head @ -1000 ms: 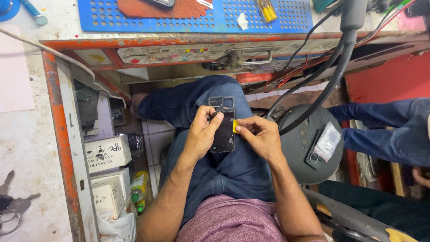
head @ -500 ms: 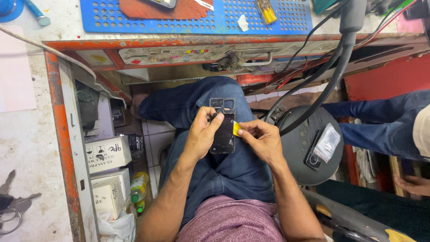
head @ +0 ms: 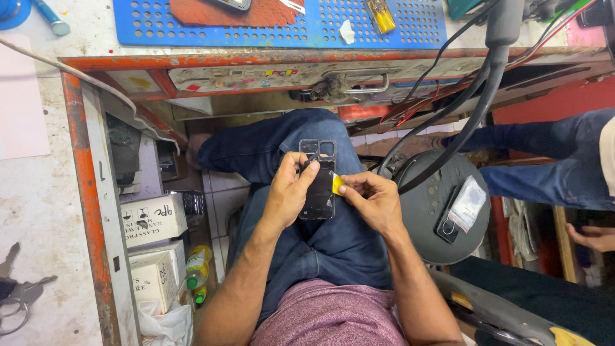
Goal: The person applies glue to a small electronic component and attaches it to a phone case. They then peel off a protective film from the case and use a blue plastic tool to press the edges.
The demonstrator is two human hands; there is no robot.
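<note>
The left hand (head: 289, 192) is closed around a dark phone back panel (head: 318, 181), held upright over the lap above the crossed, denim-clad leg (head: 269, 150). The right hand (head: 370, 200) pinches a small yellow pick (head: 337, 184), its tip touching the panel's right edge.

Risks, as judged: the panel looks thin and is gripped from one side only, so force from the pick could flex or crack it. It could also slip and fall to the tiled floor (head: 221, 195), since nothing supports it from below. The pick could skid off the edge toward the left thumb.

Surroundings: the counter (head: 38, 186) with its worn orange edge lies ahead and to the left, carrying a blue perforated mat (head: 154, 25). Below it is a drawer handle (head: 368, 86). White cartons (head: 152, 221) and a small bottle (head: 195, 269) sit on the floor at left. Black cables (head: 477, 96) hang close to the right hand, down to a round grey stool (head: 416, 218) holding a phone (head: 448, 214) and a clear bag (head: 467, 204). Another person's leg (head: 544, 154) is at right, well apart.
</note>
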